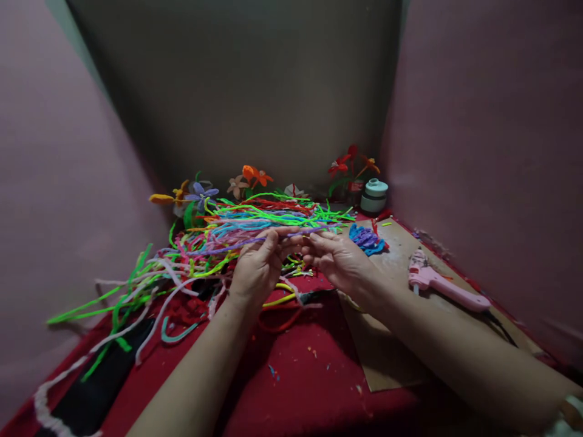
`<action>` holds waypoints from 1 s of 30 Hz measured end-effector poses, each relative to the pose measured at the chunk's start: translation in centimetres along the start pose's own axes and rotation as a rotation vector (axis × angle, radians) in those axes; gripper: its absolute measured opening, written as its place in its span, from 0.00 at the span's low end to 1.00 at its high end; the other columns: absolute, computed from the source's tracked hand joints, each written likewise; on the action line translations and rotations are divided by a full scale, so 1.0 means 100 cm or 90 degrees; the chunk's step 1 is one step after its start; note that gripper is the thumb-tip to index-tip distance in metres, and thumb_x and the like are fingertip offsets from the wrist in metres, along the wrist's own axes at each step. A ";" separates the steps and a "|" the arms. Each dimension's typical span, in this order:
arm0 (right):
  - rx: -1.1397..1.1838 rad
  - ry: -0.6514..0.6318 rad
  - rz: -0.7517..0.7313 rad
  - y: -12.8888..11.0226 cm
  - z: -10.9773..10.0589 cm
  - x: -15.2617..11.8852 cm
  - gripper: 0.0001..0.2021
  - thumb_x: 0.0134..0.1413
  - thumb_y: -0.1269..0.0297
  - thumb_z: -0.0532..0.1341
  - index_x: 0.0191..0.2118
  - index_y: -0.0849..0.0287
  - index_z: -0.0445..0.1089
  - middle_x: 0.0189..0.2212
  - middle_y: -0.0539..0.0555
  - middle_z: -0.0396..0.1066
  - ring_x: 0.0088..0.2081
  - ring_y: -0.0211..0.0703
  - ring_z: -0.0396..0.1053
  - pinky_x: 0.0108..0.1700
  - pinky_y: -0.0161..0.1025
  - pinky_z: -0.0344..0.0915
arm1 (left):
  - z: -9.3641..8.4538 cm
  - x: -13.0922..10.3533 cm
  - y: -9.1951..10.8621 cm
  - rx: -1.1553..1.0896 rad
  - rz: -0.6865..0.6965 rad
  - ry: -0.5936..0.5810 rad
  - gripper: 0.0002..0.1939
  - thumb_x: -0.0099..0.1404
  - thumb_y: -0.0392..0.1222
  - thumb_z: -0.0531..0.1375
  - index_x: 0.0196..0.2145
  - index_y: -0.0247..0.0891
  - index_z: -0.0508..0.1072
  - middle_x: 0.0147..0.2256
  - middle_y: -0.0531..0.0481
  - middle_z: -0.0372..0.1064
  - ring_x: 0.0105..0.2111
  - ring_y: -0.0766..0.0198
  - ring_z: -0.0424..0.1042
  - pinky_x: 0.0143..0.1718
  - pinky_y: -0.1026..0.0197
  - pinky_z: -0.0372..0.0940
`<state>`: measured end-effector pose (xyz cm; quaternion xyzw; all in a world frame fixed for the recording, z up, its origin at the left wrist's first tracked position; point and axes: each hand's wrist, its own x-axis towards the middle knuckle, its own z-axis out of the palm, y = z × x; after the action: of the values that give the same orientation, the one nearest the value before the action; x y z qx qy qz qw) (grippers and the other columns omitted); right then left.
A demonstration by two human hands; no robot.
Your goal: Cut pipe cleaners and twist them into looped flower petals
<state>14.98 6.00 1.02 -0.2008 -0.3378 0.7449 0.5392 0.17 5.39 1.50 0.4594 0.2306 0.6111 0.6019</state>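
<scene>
A long purple pipe cleaner (223, 247) stretches sideways in front of a heap of many-coloured pipe cleaners (259, 213). My left hand (262, 261) grips it between thumb and fingers. Close by on the right, my right hand (334, 258) pinches near its other end, fingertips almost meeting those of the left. A small yellow bit shows between the hands; what it belongs to is too small to tell. To the right of my right hand lies a blue and purple coiled bundle (367, 238).
A pink glue gun (446, 285) rests on a brown board (387, 358) at the right. Fuzzy flowers (200, 195) and a light-blue-lidded jar (374, 195) stand behind. A black flat item (100, 382) lies on the red cloth (296, 394) at the left.
</scene>
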 end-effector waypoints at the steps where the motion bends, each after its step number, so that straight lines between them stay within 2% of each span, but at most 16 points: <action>1: -0.015 -0.003 -0.017 0.002 0.002 -0.002 0.04 0.47 0.72 0.62 0.32 0.65 0.70 0.28 0.54 0.72 0.28 0.35 0.69 0.28 0.31 0.65 | 0.003 -0.002 -0.001 0.018 -0.014 -0.019 0.12 0.60 0.44 0.59 0.35 0.33 0.75 0.32 0.44 0.75 0.34 0.62 0.74 0.40 0.60 0.68; 6: -0.030 0.020 -0.063 0.007 0.002 0.000 0.08 0.42 0.69 0.66 0.31 0.64 0.69 0.26 0.53 0.71 0.26 0.36 0.68 0.29 0.34 0.64 | 0.009 -0.008 -0.003 0.104 -0.054 -0.018 0.11 0.58 0.43 0.60 0.35 0.33 0.76 0.24 0.49 0.71 0.25 0.67 0.70 0.29 0.65 0.65; 11: -0.070 0.050 -0.075 0.006 0.001 0.000 0.06 0.43 0.68 0.64 0.29 0.64 0.69 0.22 0.51 0.70 0.22 0.34 0.66 0.25 0.33 0.61 | 0.002 -0.003 -0.005 0.087 -0.049 0.092 0.09 0.53 0.40 0.64 0.32 0.34 0.74 0.21 0.54 0.67 0.19 0.73 0.65 0.23 0.68 0.61; 13: -0.077 0.045 -0.074 0.006 0.001 -0.001 0.06 0.42 0.69 0.65 0.29 0.64 0.70 0.22 0.51 0.70 0.22 0.34 0.65 0.25 0.33 0.62 | 0.000 -0.002 -0.006 0.097 -0.049 0.110 0.09 0.52 0.40 0.65 0.30 0.34 0.72 0.20 0.55 0.66 0.18 0.73 0.64 0.21 0.68 0.60; 20: -0.087 0.047 -0.071 0.006 0.001 -0.001 0.09 0.37 0.71 0.67 0.30 0.65 0.72 0.22 0.52 0.71 0.21 0.32 0.64 0.22 0.30 0.59 | 0.003 -0.008 -0.009 0.212 -0.088 0.089 0.11 0.51 0.42 0.65 0.29 0.33 0.71 0.20 0.53 0.67 0.18 0.72 0.65 0.20 0.69 0.59; 23: -0.108 0.049 -0.057 0.006 0.001 -0.001 0.10 0.37 0.70 0.67 0.32 0.65 0.73 0.22 0.51 0.71 0.21 0.32 0.64 0.21 0.30 0.57 | 0.001 -0.007 -0.007 0.209 -0.093 0.089 0.12 0.50 0.42 0.66 0.31 0.35 0.70 0.21 0.54 0.67 0.17 0.74 0.63 0.19 0.70 0.57; 30: -0.166 -0.005 -0.053 0.007 -0.002 -0.002 0.15 0.40 0.66 0.67 0.38 0.63 0.74 0.22 0.49 0.70 0.19 0.30 0.62 0.23 0.31 0.57 | -0.004 -0.005 0.000 0.201 -0.100 0.056 0.11 0.51 0.44 0.65 0.30 0.36 0.70 0.15 0.58 0.60 0.14 0.75 0.57 0.18 0.70 0.54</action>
<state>14.71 5.78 0.35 -0.2518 -0.4417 0.6725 0.5379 -0.19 5.01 1.16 0.5019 0.3850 0.5378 0.5573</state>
